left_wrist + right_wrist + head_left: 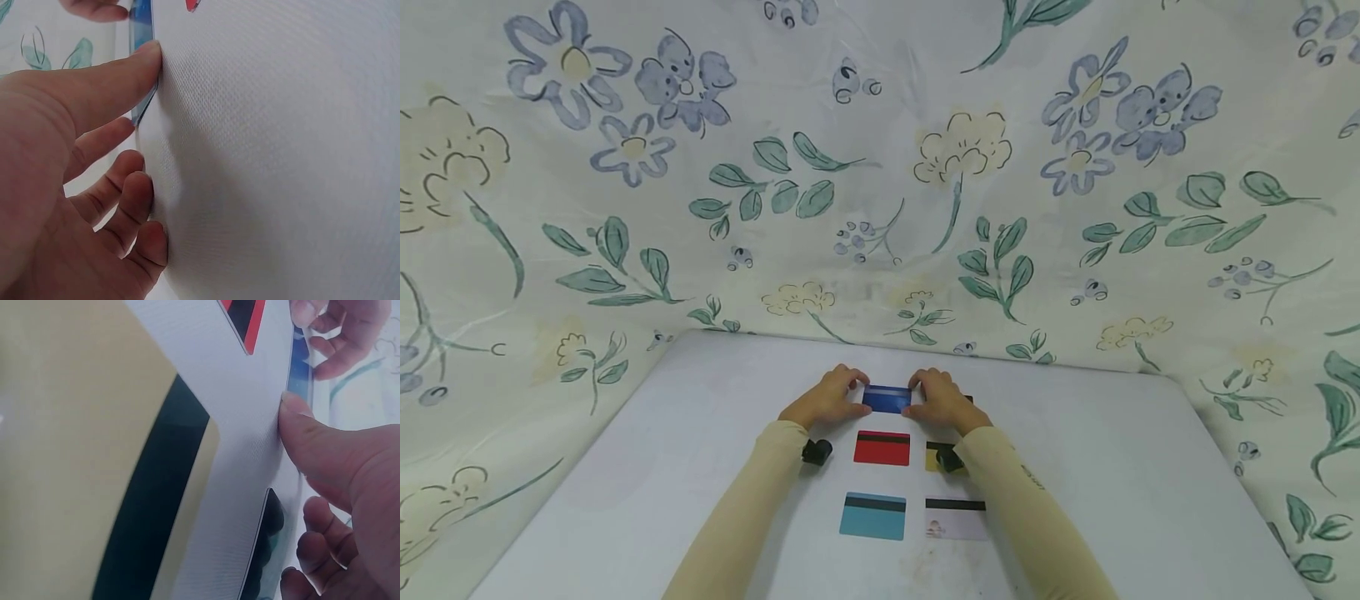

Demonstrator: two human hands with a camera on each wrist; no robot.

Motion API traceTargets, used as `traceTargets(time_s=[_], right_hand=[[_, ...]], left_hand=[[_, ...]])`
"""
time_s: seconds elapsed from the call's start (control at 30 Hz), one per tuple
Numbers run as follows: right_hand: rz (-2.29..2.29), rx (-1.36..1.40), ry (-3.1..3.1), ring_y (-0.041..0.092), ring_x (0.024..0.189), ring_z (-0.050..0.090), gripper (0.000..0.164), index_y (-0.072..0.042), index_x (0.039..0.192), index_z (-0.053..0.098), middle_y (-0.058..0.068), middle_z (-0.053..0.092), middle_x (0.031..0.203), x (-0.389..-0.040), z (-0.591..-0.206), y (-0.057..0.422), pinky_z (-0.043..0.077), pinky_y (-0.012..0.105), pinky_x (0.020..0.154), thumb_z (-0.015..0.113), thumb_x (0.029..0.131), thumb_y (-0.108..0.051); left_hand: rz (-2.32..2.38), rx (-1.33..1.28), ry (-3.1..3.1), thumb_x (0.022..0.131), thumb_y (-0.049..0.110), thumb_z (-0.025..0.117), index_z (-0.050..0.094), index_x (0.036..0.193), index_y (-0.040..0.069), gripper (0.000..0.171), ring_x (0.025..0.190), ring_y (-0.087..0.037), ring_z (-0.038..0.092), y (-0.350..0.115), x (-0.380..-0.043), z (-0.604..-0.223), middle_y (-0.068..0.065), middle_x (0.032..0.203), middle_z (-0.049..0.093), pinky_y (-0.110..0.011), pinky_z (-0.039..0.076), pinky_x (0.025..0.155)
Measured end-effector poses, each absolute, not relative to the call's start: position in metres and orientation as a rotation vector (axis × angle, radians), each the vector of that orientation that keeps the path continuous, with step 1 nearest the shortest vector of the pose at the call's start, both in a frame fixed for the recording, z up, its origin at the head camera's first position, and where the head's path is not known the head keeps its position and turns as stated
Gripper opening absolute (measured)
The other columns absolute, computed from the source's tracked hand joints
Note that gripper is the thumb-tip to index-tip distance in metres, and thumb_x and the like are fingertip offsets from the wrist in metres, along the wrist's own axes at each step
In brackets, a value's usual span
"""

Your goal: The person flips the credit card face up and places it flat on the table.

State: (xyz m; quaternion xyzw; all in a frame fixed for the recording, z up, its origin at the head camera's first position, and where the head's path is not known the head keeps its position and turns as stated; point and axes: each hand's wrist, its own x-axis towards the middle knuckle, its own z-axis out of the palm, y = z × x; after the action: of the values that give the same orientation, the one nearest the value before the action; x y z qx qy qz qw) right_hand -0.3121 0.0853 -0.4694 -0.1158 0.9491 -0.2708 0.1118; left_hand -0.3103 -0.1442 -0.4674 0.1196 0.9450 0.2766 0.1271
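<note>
A blue card (887, 400) with a pale stripe lies flat near the table's far side. My left hand (833, 395) holds it by its left edge, thumb at the near corner and index finger at the far one. From the other side, my right hand (938, 397) holds the right edge in the same way. In the left wrist view the thumb (147, 59) presses the edge of the card, the other fingertips resting low at the table. The right wrist view shows that thumb (294, 406) at the blue card's edge (300, 378). Just nearer lies a red card (882, 451).
A yellow card (932, 460) with a dark stripe lies partly behind the right wrist camera. Nearer are a turquoise card (872, 518) and a white card (955, 523). A dark card (265, 544) is beside the right fingers. Flowered cloth (880, 208) hangs behind the white table (700, 467).
</note>
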Motion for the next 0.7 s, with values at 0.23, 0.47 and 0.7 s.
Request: traceTargets(time_s=[0.23,0.47,0.7], right_hand=[[-0.767,-0.341,2.791,0.025,0.113,0.05,0.048,-0.013,0.13,0.062,0.009,0.061,0.117,-0.3125,-0.4696,0.0847,0.049,0.046,0.102,0.082,0.089,-0.028],[-0.735,-0.345,2.811,0.024,0.112,0.051,0.049,-0.013,0.131,0.063,0.008,0.061,0.115,-0.3116,-0.4704,0.0839,0.049,0.046,0.1,0.081,0.089,-0.031],[-0.732,-0.329,2.825,0.024,0.109,0.05,0.049,-0.012,0.131,0.063,0.008,0.06,0.111,-0.308,-0.4693,0.0836,0.049,0.044,0.096,0.081,0.09,-0.031]], left_hand=[[0.812,0.349,2.748,0.093,0.023,0.078,0.058,0.136,0.013,0.049,0.121,-0.029,0.05,-0.1445,-0.3109,-0.4674,-0.015,0.13,0.054,-0.051,0.047,0.11],[0.83,0.341,2.748,0.092,0.022,0.078,0.057,0.136,0.014,0.049,0.122,-0.03,0.05,-0.1448,-0.3091,-0.4659,-0.015,0.13,0.054,-0.051,0.046,0.11],[0.802,0.368,2.766,0.093,0.024,0.077,0.056,0.136,0.014,0.048,0.121,-0.03,0.05,-0.1449,-0.3097,-0.4683,-0.015,0.13,0.055,-0.052,0.046,0.11]])
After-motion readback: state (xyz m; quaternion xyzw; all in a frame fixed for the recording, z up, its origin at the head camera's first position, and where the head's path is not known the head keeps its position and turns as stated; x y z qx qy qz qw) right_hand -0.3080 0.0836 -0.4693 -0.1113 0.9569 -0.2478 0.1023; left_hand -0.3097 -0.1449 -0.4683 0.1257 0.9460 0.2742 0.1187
